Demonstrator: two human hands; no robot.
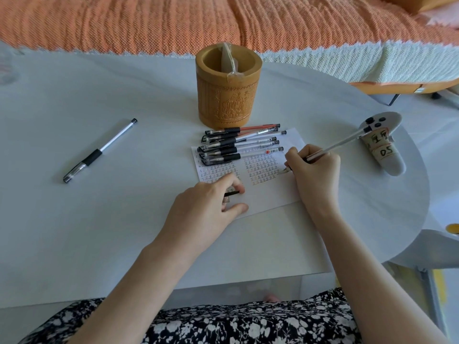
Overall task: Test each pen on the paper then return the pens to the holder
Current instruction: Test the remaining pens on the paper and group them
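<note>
My right hand grips a clear pen in a writing hold, its tip down on the right part of the white paper. The paper carries rows of small written marks. My left hand rests on the paper's lower left and pinches a small pen cap. Several capped pens lie in a stack across the paper's top edge. Behind them stands the carved bamboo holder, with a clear plastic wrapper sticking out of it. One more capped pen lies alone at the left of the table.
A white controller with tape labels lies at the right of the round white table. An orange knitted blanket covers a bed behind the table. The table's front edge is close to my patterned lap.
</note>
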